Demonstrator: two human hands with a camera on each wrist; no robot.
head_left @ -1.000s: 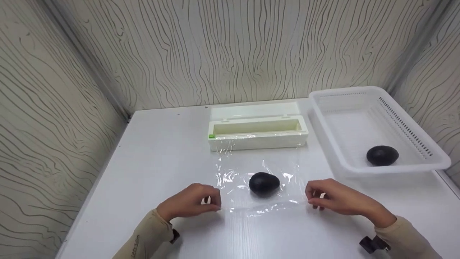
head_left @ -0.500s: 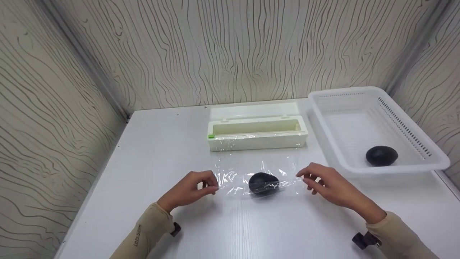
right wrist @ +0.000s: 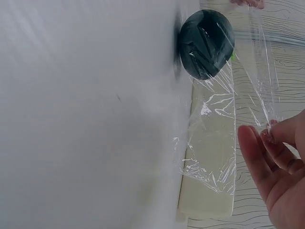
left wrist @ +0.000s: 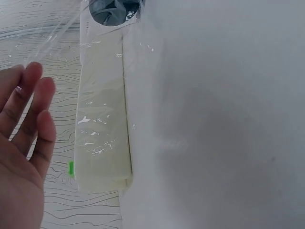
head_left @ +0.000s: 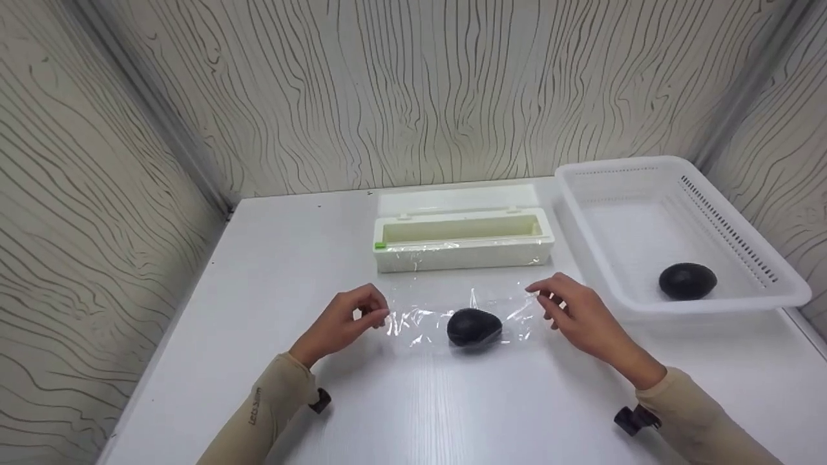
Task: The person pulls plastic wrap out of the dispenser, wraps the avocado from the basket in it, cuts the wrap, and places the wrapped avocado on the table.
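Note:
A sheet of clear plastic wrap [head_left: 413,326] runs from a cream wrap dispenser box [head_left: 462,257] towards the person. On it lies a dark, pear-shaped avocado [head_left: 473,327], with the free end folded back over it. The left hand [head_left: 342,323] pinches one corner of that end, left of the avocado. To the right, the right hand [head_left: 581,316] pinches the other corner between thumb and finger. In the right wrist view, film creases over the avocado [right wrist: 207,45] and stretches up to the right hand [right wrist: 281,167].
The dispenser's lid [head_left: 459,198] stands open at the back, and a green slider [head_left: 380,245] sits on its left front edge. At right, a white plastic basket [head_left: 717,305] holds a second dark avocado [head_left: 688,281]. Patterned walls [head_left: 413,97] surround the white table [head_left: 271,258].
Both hands have moved away from the person towards the dispenser, carrying the wrap's near edge up and over the avocado. The avocado and dispenser have stayed in place.

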